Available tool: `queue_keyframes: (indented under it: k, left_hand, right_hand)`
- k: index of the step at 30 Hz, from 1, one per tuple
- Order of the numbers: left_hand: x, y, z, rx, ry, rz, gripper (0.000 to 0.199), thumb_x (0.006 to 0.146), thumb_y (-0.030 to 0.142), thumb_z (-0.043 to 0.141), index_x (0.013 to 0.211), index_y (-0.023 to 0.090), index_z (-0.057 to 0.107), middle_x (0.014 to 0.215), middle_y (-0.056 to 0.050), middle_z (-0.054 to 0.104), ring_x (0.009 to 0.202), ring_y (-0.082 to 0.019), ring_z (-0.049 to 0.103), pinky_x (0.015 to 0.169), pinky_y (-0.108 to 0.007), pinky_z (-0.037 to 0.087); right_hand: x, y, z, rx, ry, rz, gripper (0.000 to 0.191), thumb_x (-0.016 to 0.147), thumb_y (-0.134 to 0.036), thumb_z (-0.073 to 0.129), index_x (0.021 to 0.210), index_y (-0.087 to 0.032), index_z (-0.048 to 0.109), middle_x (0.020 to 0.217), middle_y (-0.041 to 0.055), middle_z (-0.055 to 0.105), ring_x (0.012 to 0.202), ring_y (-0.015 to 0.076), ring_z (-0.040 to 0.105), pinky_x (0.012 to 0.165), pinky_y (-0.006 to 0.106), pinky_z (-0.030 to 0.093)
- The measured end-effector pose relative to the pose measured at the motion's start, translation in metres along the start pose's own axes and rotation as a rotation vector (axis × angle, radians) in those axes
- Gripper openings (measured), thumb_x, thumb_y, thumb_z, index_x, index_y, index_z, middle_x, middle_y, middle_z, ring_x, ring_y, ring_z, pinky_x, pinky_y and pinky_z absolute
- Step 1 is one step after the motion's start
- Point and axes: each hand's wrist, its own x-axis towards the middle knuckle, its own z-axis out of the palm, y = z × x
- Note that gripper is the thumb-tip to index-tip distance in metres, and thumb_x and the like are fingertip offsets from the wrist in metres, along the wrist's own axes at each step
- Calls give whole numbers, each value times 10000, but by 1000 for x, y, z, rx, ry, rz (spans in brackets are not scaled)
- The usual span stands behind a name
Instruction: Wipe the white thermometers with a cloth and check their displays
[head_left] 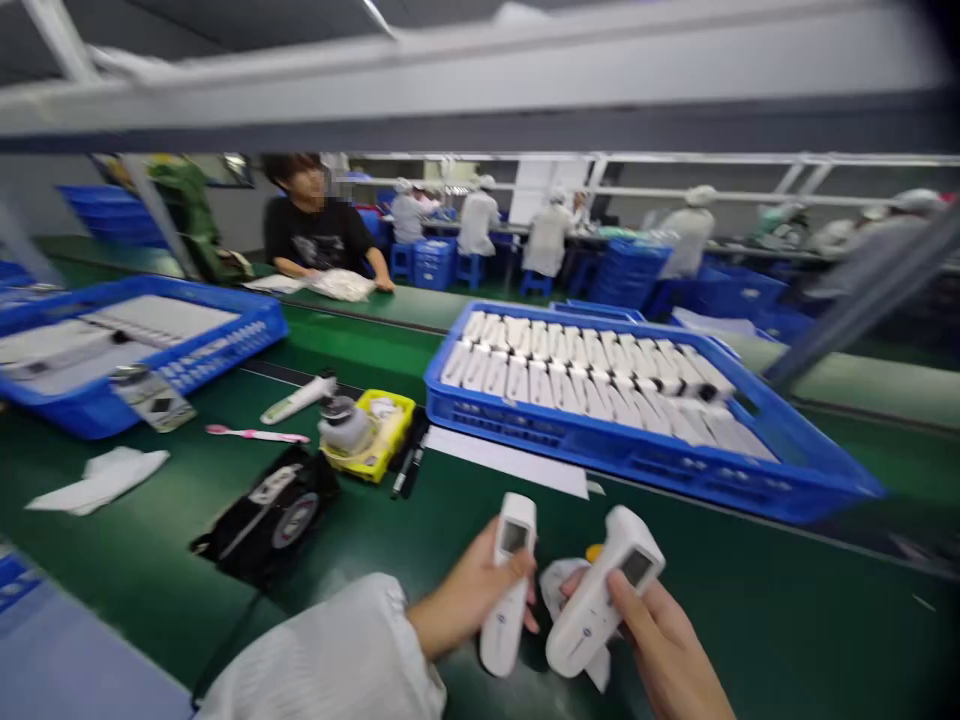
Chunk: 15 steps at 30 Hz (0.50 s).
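Note:
My left hand [480,585] is closed round a white handheld thermometer [504,630] with a small grey screen, its thumb across the body just below the screen. My right hand [664,635] grips a second white thermometer [592,620], tilted to the right, with the thumb beside its screen. A crumpled white cloth or tissue [556,580] shows behind the second thermometer; whether the right fingers hold it too, I cannot tell. Something small and yellow [594,552] peeks out there. Both thermometers are over the green tabletop [405,560], side by side and apart.
A blue crate [510,410] with rows of white thermometers stands ahead; another blue crate [225,350] is at left. Between lie a yellow tray [371,465] with a bottle [345,425], a pink toothbrush [255,434], a black pouch-like object [255,540] and pens [409,465]. A person [319,230] sits opposite.

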Motion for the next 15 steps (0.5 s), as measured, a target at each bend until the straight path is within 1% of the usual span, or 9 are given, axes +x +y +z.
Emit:
queue_keyframes:
  k: [1, 2, 3, 4, 5, 8, 11, 13, 15]
  left_hand:
    - [-3, 1, -2, -58, 0, -43, 481, 827, 542, 645, 1117, 187, 500, 798, 19, 532, 609, -117, 540, 539, -267, 497]
    - [-6, 5, -5, -103, -7, -87, 497, 838, 589, 599, 1132, 207, 479, 782, 27, 519, 609, -118, 540, 533, -260, 489]
    - [-10, 10, -8, -135, -18, -127, 450, 842, 548, 620, 1105, 210, 482, 808, 18, 535, 656, -126, 567, 574, -267, 498]
    - [-13, 16, -11, -155, -30, -161, 407, 816, 451, 696, 1071, 206, 494, 843, 12, 552, 713, -131, 591, 649, -284, 512]
    - [-17, 23, -11, -170, -44, -187, 392, 784, 389, 746, 1032, 200, 508, 866, 8, 562, 754, -137, 604, 710, -301, 517]
    - [-26, 38, -8, -188, -63, -239, 324, 806, 307, 745, 1034, 208, 536, 919, 8, 584, 839, -141, 624, 828, -327, 508]
    - [-33, 46, -4, -177, -147, -276, 277, 871, 284, 681, 1117, 237, 562, 968, 6, 613, 878, -126, 626, 855, -293, 506]
    - [-36, 47, -5, -140, -219, -277, 315, 905, 272, 639, 1207, 281, 552, 1013, 3, 635, 901, -118, 624, 853, -260, 507]
    - [-38, 47, -6, -71, -222, -255, 335, 934, 263, 594, 1258, 325, 537, 1076, 2, 643, 955, -121, 620, 867, -238, 505]
  right_hand:
    - [-6, -2, -1, 23, 8, -9, 525, 785, -668, 676, 903, -157, 646, 817, 80, 688, 734, 227, 635, 675, 331, 536]
    - [-10, -4, 0, 39, 4, -6, 505, 809, -654, 661, 905, -160, 621, 735, 50, 662, 645, 186, 597, 607, 296, 504]
    - [-13, -6, 2, 61, -7, 16, 491, 825, -644, 651, 923, -166, 596, 676, 17, 624, 576, 156, 552, 550, 272, 466]
    - [-16, -8, 4, 84, -16, 42, 481, 829, -633, 654, 957, -176, 578, 648, -10, 592, 547, 140, 521, 526, 258, 440]
    - [-18, -9, 7, 100, -38, 68, 476, 823, -621, 668, 976, -182, 567, 648, -23, 573, 550, 134, 511, 528, 254, 432]
    - [-22, -9, 10, 61, -140, 85, 435, 806, -551, 712, 1010, -194, 571, 794, 0, 613, 707, 164, 567, 652, 281, 478]
    - [-25, -9, 11, -6, -249, 81, 418, 821, -477, 708, 1101, -212, 546, 976, 34, 637, 893, 205, 606, 785, 328, 509]
    - [-25, -9, 12, -6, -299, 77, 441, 839, -455, 690, 1165, -217, 511, 1010, 44, 643, 930, 220, 622, 823, 360, 520]
    - [-24, -10, 14, 6, -331, 58, 440, 857, -434, 675, 1199, -220, 500, 1030, 50, 647, 954, 228, 628, 838, 374, 524]
